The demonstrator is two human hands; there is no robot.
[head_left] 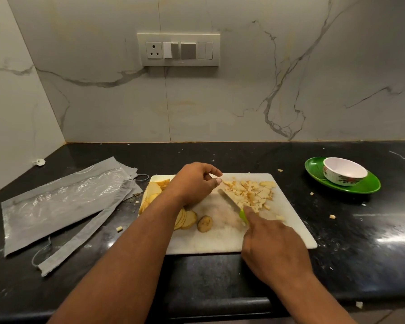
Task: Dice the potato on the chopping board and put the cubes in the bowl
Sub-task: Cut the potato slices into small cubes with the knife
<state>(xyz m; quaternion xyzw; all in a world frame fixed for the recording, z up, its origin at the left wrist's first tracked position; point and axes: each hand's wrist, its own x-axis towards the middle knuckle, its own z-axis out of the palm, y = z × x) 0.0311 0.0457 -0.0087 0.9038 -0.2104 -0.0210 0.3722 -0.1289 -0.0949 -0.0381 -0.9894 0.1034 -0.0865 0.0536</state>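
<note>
A white chopping board point(222, 242) lies on the black counter. A pile of diced potato cubes point(250, 195) sits on its far right part. Potato slices point(185, 218) and a skin-on end piece point(205, 223) lie at its left side. My right hand point(271, 249) grips a green-handled knife point(232, 202), index finger along its back, with the blade lying against the left side of the cubes. My left hand point(194, 183) hovers over the board's far left with fingers loosely curled, holding nothing. The white floral bowl point(344, 170) stands empty at the right.
The bowl sits on a green plate point(365, 185) at the right of the counter. Grey plastic packaging point(61, 202) lies at the left. Stray potato bits point(332, 216) are scattered on the black counter point(360, 242). A marble wall with a switch panel point(178, 50) stands behind.
</note>
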